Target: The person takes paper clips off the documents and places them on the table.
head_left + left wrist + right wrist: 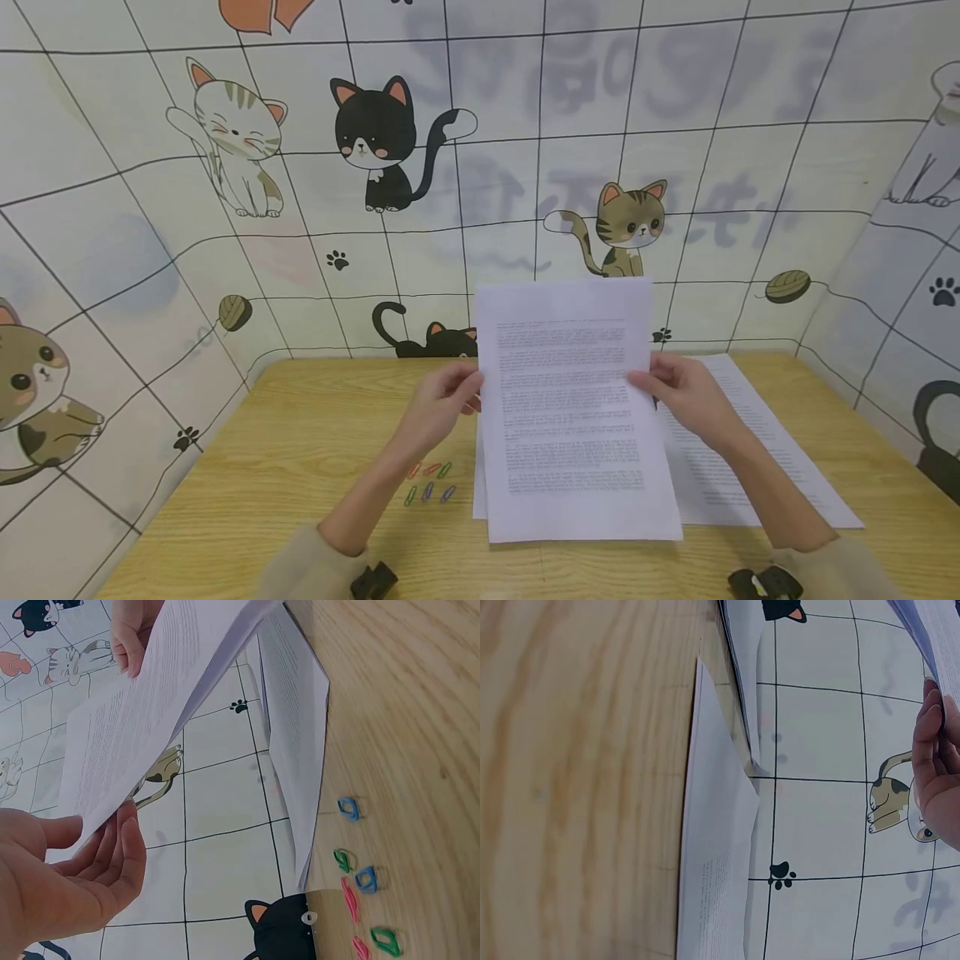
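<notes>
A small sheaf of printed paper (562, 400) is held upright above the table, its text facing me. My left hand (442, 396) pinches its left edge between thumb and fingers; the left wrist view also shows this hand (82, 877) at the sheaf's border. On the opposite edge, my right hand (686, 396) grips with the thumb in front and the fingers behind. Below and behind the sheaf lie more printed papers (750, 458), partly covered by it and by my right arm. Several coloured paper clips (427, 492) lie near my left forearm.
The wooden table (322, 442) bears everything. A white cloth backdrop (495, 183) with cartoon cats and grid lines stands behind and at both sides. In the right wrist view, two paper piles rest apart, a nearer one (712, 847) and a farther one (740, 667).
</notes>
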Available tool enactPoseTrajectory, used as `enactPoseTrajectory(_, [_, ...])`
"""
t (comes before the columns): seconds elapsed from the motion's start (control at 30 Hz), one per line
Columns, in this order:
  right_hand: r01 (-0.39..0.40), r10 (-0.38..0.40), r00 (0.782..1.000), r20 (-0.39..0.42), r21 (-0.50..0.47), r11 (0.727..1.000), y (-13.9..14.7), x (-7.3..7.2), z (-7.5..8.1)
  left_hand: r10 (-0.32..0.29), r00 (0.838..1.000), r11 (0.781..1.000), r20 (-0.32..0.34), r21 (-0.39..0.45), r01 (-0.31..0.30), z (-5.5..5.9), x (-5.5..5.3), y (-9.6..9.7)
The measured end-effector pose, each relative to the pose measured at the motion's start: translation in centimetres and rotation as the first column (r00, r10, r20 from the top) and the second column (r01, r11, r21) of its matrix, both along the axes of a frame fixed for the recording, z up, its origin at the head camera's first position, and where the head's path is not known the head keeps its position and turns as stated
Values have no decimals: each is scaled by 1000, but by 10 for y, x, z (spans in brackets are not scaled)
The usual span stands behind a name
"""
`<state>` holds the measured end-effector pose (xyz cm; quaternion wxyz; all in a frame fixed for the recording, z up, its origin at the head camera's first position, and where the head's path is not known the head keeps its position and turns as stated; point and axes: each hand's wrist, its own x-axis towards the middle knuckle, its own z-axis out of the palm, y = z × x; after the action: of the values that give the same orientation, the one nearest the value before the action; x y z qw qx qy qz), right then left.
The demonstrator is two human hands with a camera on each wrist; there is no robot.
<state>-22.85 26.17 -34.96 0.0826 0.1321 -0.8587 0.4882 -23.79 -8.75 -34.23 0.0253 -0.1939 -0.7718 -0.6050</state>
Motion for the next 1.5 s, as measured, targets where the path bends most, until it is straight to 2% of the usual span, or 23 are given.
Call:
enactPoseTrajectory(0.17, [43,-43,999,-19,-6,999,0,-3,0,-37,999,998,-4,-44,37,-2,-1,2])
enactPoseTrajectory(0.33, [55,-55,998,-23,-24,998,-3,-3,1,-44,999,996,-3,-72,44,-3,-2,2])
enactPoseTrajectory(0.57, [41,-42,997,-66,-15,999,-9,-2,3,55,998,995,16,-83,-54,3,-2,0])
enactPoseTrajectory(0.77, [-33,32,997,-75,-20,999,-15,-1,5,121,993,990,3,-70,-120,6,-4,-7])
enactPoseTrajectory(0.9, [-127,125,991,-55,-37,991,-18,-2,5,134,991,989,-16,-59,-135,6,-6,-13])
enactPoseTrajectory(1.07, [-206,204,978,-32,-45,978,-25,-4,0,152,988,987,-31,-58,-153,6,-9,-25])
enactPoseTrajectory(1.33, [-269,269,963,-1,-41,962,-46,-7,-1,200,980,975,-16,-92,-201,8,-13,-46])
enactPoseTrajectory(1.5, [-245,245,969,9,-24,969,-65,-8,0,230,973,965,-19,-126,-231,7,-19,-60])
